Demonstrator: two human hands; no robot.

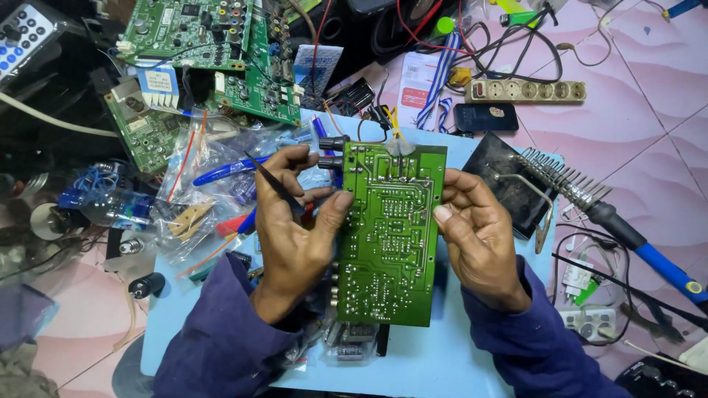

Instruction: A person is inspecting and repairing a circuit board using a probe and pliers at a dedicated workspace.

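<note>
Two hands hold a green circuit board (389, 232) solder side up over a light-blue table (442, 361), mid-scene. Left hand (295, 228) clamps the board's left edge w/ its thumb, black tweezers (276, 183) pinched betw. its fingers. Right hand (479, 236) grasps the right edge. Soldering iron (634, 236) rests at right; more boards (214, 44) far left.

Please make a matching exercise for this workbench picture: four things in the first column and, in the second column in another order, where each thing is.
1. green circuit board
2. black tweezers
3. soldering iron
4. white power strip

a. resting in the wire stand on the right
b. on the floor at the top right
c. in the left hand
d. held between both hands, right hand on its edge

Pairs: 1-d, 2-c, 3-a, 4-b
</note>
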